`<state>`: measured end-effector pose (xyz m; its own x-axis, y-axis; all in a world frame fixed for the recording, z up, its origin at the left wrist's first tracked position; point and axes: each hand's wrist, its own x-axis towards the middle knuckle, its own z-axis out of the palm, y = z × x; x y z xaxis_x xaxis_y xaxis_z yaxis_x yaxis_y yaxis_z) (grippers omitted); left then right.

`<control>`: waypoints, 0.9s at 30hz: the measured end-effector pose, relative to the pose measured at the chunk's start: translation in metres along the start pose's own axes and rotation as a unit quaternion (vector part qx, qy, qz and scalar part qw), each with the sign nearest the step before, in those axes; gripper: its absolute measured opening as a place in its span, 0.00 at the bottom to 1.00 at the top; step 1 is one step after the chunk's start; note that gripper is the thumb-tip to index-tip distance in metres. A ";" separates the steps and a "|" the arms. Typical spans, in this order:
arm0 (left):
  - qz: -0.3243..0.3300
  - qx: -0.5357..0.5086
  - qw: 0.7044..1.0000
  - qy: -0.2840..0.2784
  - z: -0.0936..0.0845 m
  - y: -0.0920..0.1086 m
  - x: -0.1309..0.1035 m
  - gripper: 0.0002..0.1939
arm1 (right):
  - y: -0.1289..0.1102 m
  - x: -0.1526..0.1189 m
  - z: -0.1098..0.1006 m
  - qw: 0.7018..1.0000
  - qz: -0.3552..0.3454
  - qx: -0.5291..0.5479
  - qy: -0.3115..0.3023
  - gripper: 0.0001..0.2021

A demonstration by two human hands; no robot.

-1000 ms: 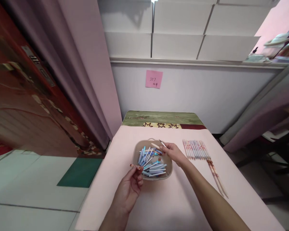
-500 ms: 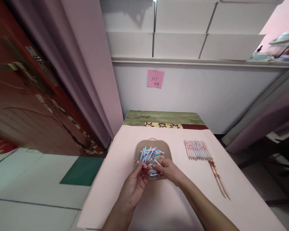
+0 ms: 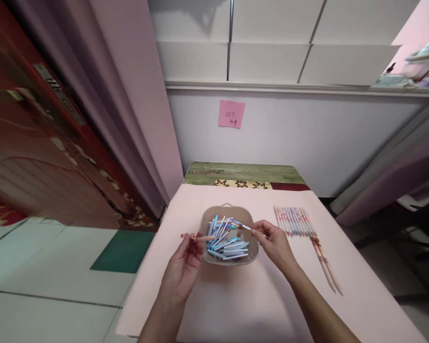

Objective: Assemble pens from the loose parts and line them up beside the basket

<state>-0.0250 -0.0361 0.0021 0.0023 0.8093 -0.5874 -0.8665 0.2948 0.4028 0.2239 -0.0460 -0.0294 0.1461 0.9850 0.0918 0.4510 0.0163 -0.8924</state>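
A beige bin (image 3: 253, 256) on the pink-covered table holds many blue, white and light-blue pen parts (image 3: 232, 248). At the bin's left side, my left hand (image 3: 186, 259) has its fingers closed on an orange-and-peach pen piece (image 3: 208, 238), which reaches over the rim. My right hand (image 3: 274, 240), at the bin's right rim, pinches a thin white pen refill (image 3: 246, 227) with a dark tip pointing left over the bin. To the right lies a row of assembled pens (image 3: 293, 221), with two peach pens (image 3: 325, 267) below it.
The table (image 3: 157, 290) has a green patterned back edge (image 3: 236, 169) against the wall. A pink note (image 3: 231, 114) is stuck on the wall. A red door (image 3: 39, 157) and purple curtain stand left, with a green mat (image 3: 117, 251) on the floor.
My hands have moved apart, the left one leftward with the peach piece and the right one rightward with the white refill. More of the bin's contents shows between them.
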 end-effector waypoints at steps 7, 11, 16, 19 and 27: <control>-0.006 0.003 1.000 -0.002 -0.001 -0.006 -0.002 0.11 | -0.006 0.031 0.038 0.950 -0.052 -0.290 -0.107 0.12; -0.010 0.026 0.999 -0.018 0.004 -0.014 -0.005 0.10 | 0.003 0.065 0.063 0.929 -0.020 -0.352 -0.116 0.13; -0.013 0.071 0.997 -0.025 0.009 -0.025 0.000 0.07 | 0.008 0.085 0.079 0.913 -0.018 -0.383 -0.138 0.12; -0.016 0.105 0.994 -0.027 0.010 -0.029 0.005 0.06 | 0.008 0.086 0.081 0.909 -0.026 -0.389 -0.148 0.11; -0.029 0.099 0.994 -0.019 0.009 -0.028 0.010 0.04 | 0.008 0.080 0.083 0.904 -0.037 -0.404 -0.135 0.09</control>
<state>0.0039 -0.0319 -0.0082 0.0713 0.8051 -0.5889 -0.7485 0.4334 0.5019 0.1663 0.0467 -0.0658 -0.0817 0.9942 -0.0695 0.9628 0.0607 -0.2633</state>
